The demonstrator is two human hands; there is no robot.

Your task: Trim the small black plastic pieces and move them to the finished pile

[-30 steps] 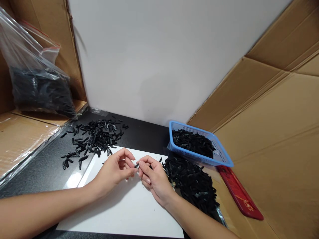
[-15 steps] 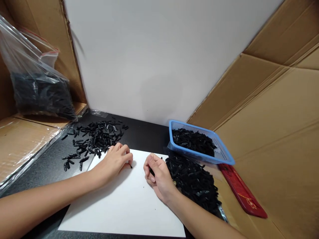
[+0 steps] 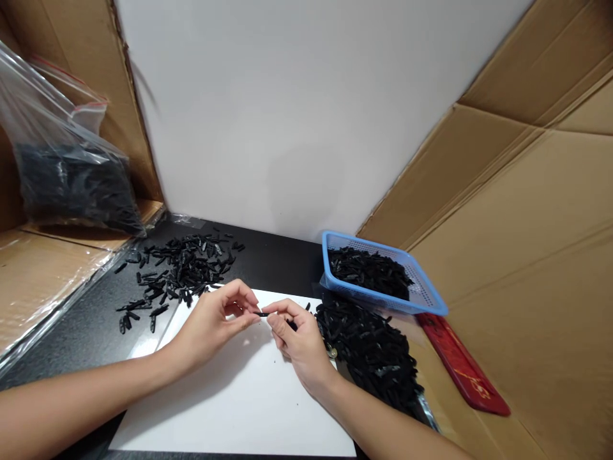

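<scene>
Above a white sheet [image 3: 230, 409], my left hand [image 3: 227, 313] pinches one end of a small, slim black piece [image 3: 261, 314] between thumb and fingertips. My right hand [image 3: 299, 338] grips the other end, so the piece lies level between both hands. Something else black [image 3: 291, 324] shows inside the curled fingers of my right hand. A loose heap of similar black pieces [image 3: 191, 262] lies beyond my left hand. Beside my right wrist is a larger, denser black heap [image 3: 373, 351]. What exactly the pieces are I cannot make out.
A blue plastic basket [image 3: 383, 299] holding more black pieces stands at the back right, near a red, gold-marked flat object [image 3: 467, 364]. At left, a clear zip bag [image 3: 76, 185] with dark contents leans on cardboard [image 3: 52, 268]. A pale wall [image 3: 306, 115] closes off the back.
My left hand has lifted off the sheet and moved right with a black piece. My right hand's thumb and fingers have come up to meet that piece.
</scene>
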